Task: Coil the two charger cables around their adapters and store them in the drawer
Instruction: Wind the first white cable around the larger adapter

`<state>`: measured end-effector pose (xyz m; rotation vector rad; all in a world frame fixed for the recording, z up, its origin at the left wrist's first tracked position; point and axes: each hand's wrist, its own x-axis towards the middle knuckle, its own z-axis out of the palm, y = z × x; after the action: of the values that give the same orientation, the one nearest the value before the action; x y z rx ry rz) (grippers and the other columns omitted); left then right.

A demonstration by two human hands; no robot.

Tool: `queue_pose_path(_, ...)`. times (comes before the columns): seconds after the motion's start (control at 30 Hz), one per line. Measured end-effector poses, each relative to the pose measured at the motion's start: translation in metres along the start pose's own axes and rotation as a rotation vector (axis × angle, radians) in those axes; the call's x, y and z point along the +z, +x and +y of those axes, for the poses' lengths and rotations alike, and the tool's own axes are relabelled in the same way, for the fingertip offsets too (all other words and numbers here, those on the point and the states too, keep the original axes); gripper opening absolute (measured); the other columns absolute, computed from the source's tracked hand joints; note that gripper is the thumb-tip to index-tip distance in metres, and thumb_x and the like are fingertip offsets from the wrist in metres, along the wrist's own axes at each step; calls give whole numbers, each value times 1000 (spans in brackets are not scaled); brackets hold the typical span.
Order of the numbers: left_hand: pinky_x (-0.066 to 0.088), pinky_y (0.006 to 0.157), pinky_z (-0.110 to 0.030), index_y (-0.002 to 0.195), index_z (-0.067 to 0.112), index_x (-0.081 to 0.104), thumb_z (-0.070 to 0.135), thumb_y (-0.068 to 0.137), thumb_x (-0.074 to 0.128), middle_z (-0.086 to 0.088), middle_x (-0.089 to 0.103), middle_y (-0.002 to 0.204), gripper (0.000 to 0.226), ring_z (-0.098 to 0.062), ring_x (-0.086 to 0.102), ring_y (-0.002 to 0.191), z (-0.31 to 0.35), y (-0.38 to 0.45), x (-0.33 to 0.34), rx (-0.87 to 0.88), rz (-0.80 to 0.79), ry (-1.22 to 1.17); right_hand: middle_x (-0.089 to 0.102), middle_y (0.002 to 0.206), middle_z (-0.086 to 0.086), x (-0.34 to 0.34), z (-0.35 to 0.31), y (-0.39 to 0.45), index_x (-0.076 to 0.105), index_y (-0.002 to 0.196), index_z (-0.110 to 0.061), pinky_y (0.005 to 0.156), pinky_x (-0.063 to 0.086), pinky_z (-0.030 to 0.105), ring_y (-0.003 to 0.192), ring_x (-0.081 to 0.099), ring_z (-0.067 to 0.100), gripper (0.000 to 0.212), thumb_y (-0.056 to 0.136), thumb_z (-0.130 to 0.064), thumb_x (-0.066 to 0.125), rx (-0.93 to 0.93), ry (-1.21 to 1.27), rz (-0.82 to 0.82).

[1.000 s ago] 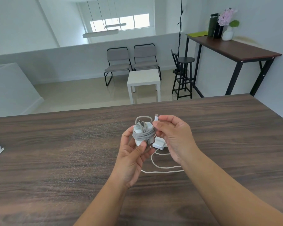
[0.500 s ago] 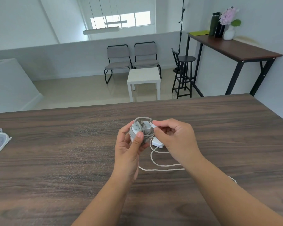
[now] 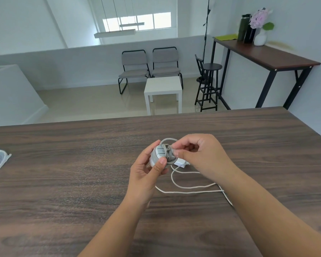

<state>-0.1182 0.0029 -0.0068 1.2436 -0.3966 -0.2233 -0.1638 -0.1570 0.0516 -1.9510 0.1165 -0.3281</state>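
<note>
We held the first adapter [image 3: 158, 154], a small white block with its grey cable [image 3: 168, 152] wound round it in tight turns and one loop standing up above. It sat just above the dark wooden table [image 3: 63, 173]. Behind it, the second adapter [image 3: 182, 163], white and mostly hidden, lay on the table, its white cable [image 3: 189, 189] trailing loose in open curves toward us.

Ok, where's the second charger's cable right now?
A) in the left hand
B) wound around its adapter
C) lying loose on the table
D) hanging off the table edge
C: the white cable lies in loose loops on the table, beside the wound charger held in both hands.
</note>
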Motion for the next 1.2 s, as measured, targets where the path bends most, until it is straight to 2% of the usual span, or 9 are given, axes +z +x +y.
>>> queue_pose_path(0.1, 55, 72, -29, 117, 34, 67, 34, 72, 74, -1, 70, 114, 45, -18, 67, 97, 1, 0, -1, 3, 4, 22, 71, 73, -1, 4, -1, -4, 57, 83, -19, 62, 53, 26, 66, 63, 17, 25, 74, -6, 77, -59, 9, 78)
queue_pose_path(0.3, 55, 69, -27, 121, 27, 64, 22, 80, 71, 2, 71, 112, 42, -18, 69, 95, 0, 1, -4, -23, 2, 47, 74, 79, -8, 14, 0, -13, 42, 90, -21, 71, 56, 35, 71, 66, 15, 34, 80, -4, 69, -93, -19, 111)
queue_pose_path(0.4, 55, 68, -27, 123, 25, 63, 22, 81, 74, 2, 71, 112, 43, -17, 69, 94, -1, 1, -5, -21, 54, 73, 77, 89, -1, 16, 1, -17, 44, 100, -23, 82, 53, 45, 82, 67, 29, 37, 83, 4, 63, 99, 337, 95)
queue_pose_path(0.53, 55, 69, -27, 118, 28, 65, 22, 74, 73, 6, 73, 108, 45, -13, 69, 92, -1, 5, -7, -16, 84, 104, 75, 100, 12, 20, 4, -19, 45, 115, -16, 96, 49, 39, 93, 67, 22, 48, 82, 17, 57, 255, 705, 60)
queue_pose_path(0.63, 56, 70, -27, 119, 25, 64, 19, 75, 73, 5, 73, 107, 46, -16, 70, 94, -4, 2, -4, -20, 83, 101, 72, 89, 9, 23, 9, -17, 47, 110, -18, 91, 50, 43, 83, 64, 22, 48, 79, 14, 64, 290, 684, 146)
queue_pose_path(0.73, 56, 71, -27, 119, 24, 64, 18, 74, 73, 4, 73, 107, 46, -17, 70, 94, -9, 0, -4, -19, 83, 89, 72, 82, 9, 25, 11, -17, 47, 109, -18, 78, 49, 34, 77, 62, 20, 47, 79, 14, 63, 288, 677, 153)
queue_pose_path(0.93, 56, 69, -27, 124, 22, 62, 21, 75, 72, 4, 74, 106, 50, -10, 70, 90, -7, 1, -12, -85, 32, 133, 73, 84, 14, 27, 20, -14, 48, 109, -15, 76, 47, 30, 72, 58, 18, 42, 82, 16, 57, 365, 824, 118)
queue_pose_path(1.07, 54, 63, -27, 114, 25, 67, 38, 77, 70, -8, 73, 105, 40, -15, 67, 82, -12, 1, -34, -301, 39, 169, 74, 84, 15, 31, 32, -11, 54, 97, -11, 69, 48, 27, 69, 58, 18, 25, 85, 12, 53, 414, 804, 59)
queue_pose_path(1.2, 51, 52, -27, 102, 18, 62, 47, 85, 65, -5, 74, 84, 33, -22, 67, 64, -32, -8, -61, -516, 223, 309, 70, 69, 7, 30, 58, -13, 58, 88, -13, 54, 36, 24, 54, 48, 12, 20, 85, 6, 54, 523, 685, 108)
